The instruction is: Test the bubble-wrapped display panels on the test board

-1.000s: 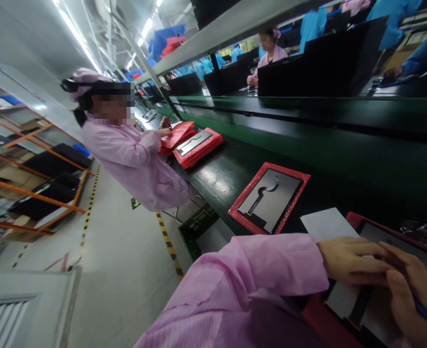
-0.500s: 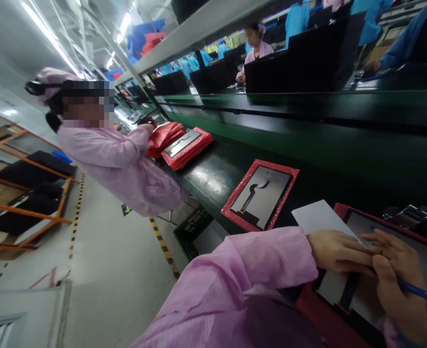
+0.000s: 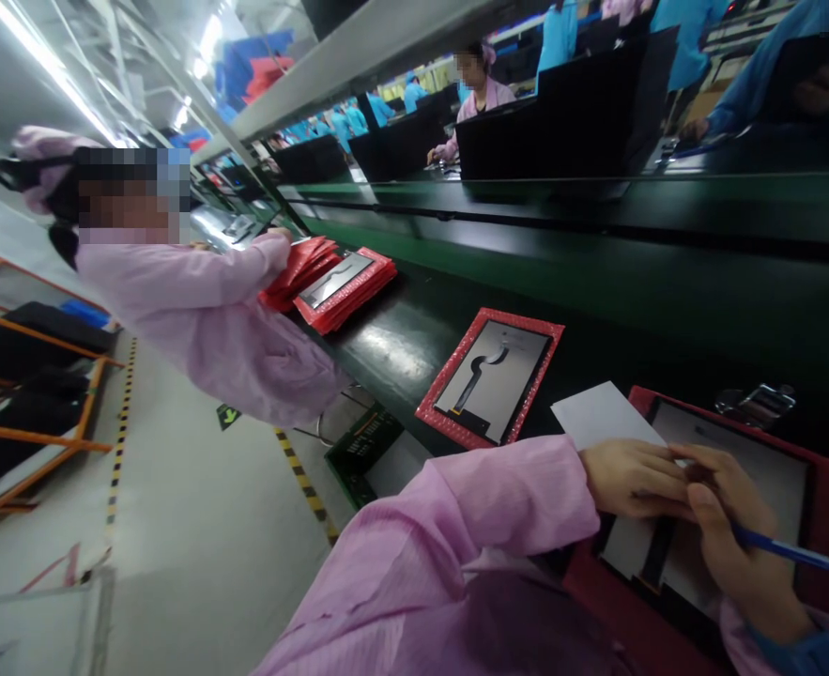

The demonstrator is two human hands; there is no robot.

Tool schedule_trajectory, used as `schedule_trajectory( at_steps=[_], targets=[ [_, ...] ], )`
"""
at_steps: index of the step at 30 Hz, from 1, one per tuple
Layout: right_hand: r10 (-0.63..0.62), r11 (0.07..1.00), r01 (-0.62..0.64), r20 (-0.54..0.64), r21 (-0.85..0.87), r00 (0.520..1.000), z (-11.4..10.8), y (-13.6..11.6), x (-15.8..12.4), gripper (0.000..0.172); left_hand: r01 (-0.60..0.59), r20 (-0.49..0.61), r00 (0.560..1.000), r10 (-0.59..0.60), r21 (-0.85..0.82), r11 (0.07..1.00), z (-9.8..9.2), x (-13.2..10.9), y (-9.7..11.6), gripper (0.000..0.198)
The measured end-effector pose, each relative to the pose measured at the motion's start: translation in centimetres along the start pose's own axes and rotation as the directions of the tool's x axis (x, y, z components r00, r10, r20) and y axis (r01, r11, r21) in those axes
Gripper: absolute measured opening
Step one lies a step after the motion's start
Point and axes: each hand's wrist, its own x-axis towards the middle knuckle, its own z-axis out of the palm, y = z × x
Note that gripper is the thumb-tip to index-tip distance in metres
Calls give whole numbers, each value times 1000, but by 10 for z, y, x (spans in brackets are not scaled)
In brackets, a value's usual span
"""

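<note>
My left hand (image 3: pixel 636 479) is closed with its fingers together over the edge of a white card (image 3: pixel 601 413); the grip itself is hidden behind the fingers. My right hand (image 3: pixel 734 516) meets the left fingertips, its fingers bent. A blue pen (image 3: pixel 801 552) is tucked in the right hand and points out to the right. Under both hands is a screen panel (image 3: pixel 773 460) with a dark flex cable (image 3: pixel 657 554), on a red pad (image 3: pixel 826 507). Whatever lies between the fingertips is too small to make out.
Left of my hands lies another screen panel (image 3: pixel 509 376) on a red bubble-wrap bag (image 3: pixel 432 408). Farther off are stacked red bags (image 3: pixel 358 300) beside a co-worker in pink (image 3: pixel 195 282). Behind the pad sits a shiny metal object (image 3: pixel 759 406). A green crate (image 3: pixel 364 451) stands below the bench edge.
The view has shifted slightly, moving everything a little left in the picture. My hands stay together over the panel, the right fingers now bent closer to the left fingertips.
</note>
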Motion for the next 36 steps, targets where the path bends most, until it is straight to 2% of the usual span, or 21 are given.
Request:
schedule_trajectory(
  at_steps=[7, 10, 13, 19, 22, 25, 27, 29, 31, 36],
  targets=[
    [3, 1000, -4, 20, 23, 1000, -1, -3, -1, 25, 5, -29, 1000, -6, -32, 999, 6, -1, -2, 23],
    [3, 998, -4, 31, 61, 1000, -1, -2, -2, 28, 17, -124, 992, -26, -74, 997, 14, -3, -5, 21],
    [-16, 999, 15, 20, 43, 1000, 0, -1, -2, 26, 25, -254, 966, -44, -76, 997, 24, -6, -8, 21],
    [-43, 999, 42, 12, 19, 999, 2, -8, -2, 26, -28, -371, 928, 36, 27, 999, 28, -8, -9, 24],
    [30, 999, -28, -97, 18, 995, 1, -9, -1, 25, -93, -459, 882, 110, 60, 994, 23, -8, -7, 28],
    [224, 974, -226, -264, 23, 938, -5, -4, 2, 21, -96, -530, 841, 110, 53, 994, 17, -9, -3, 30],
    [380, 923, -379, -317, 67, 869, -11, 2, 7, 18, -65, -539, 839, 69, 27, 998, 14, -11, -1, 27],
    [496, 867, -481, -323, 130, 806, -18, 10, 12, 21, -43, -526, 850, 32, -9, 999, 11, -13, 1, 25],
    [554, 832, -530, -321, 166, 769, -25, 18, 17, 23, -44, -509, 861, 15, -46, 998, 10, -14, 1, 24],
    [612, 786, -599, -331, 153, 719, -31, 29, 19, 19, -64, -498, 867, 20, -72, 995, 9, -14, 3, 23]
  ],
)
